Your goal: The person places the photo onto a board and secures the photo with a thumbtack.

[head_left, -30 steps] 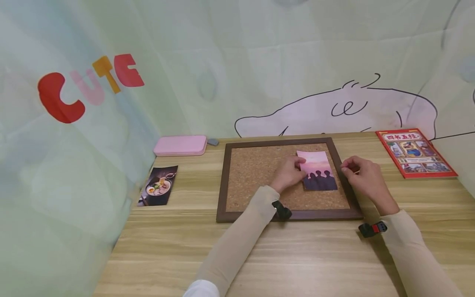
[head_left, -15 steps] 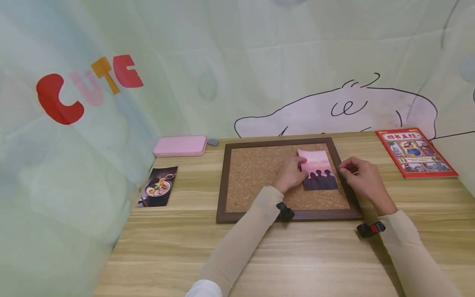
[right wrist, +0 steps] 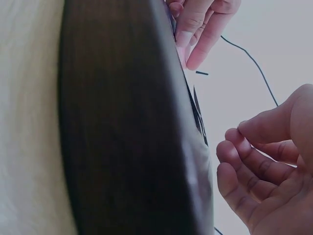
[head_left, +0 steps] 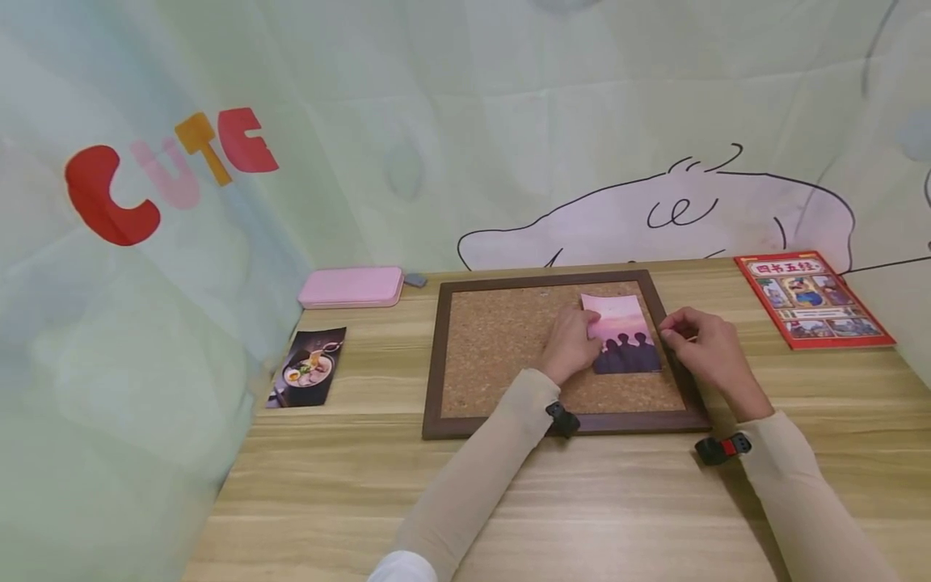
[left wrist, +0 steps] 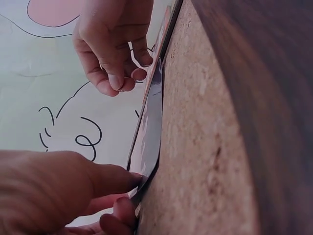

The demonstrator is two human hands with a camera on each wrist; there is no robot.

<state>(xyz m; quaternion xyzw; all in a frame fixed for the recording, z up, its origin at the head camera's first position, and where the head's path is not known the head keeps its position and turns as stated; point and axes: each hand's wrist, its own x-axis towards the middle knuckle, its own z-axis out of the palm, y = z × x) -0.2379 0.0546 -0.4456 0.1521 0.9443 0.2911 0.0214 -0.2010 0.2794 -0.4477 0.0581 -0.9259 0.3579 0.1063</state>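
A pink sunset photo with dark silhouettes lies over the right part of the framed cork board. My left hand pinches its left edge between thumb and fingers; in the left wrist view the photo curves slightly off the cork. Over the board's right frame hovers my right hand, thumb and index tips pressed together. Only a tiny speck, pin-like, shows at those tips in the left wrist view; most of it is hidden by the fingers. The right wrist view shows the right hand just apart from the frame's edge.
A ramen photo lies left of the board on the wooden table. Behind it are a pink case and a small grey item. A red book sits at the back right. Printed cloth hangs behind the table.
My right hand has shifted slightly left toward the photo. The left hand keeps its pinch on the photo's left edge; its wrist has moved a little right.
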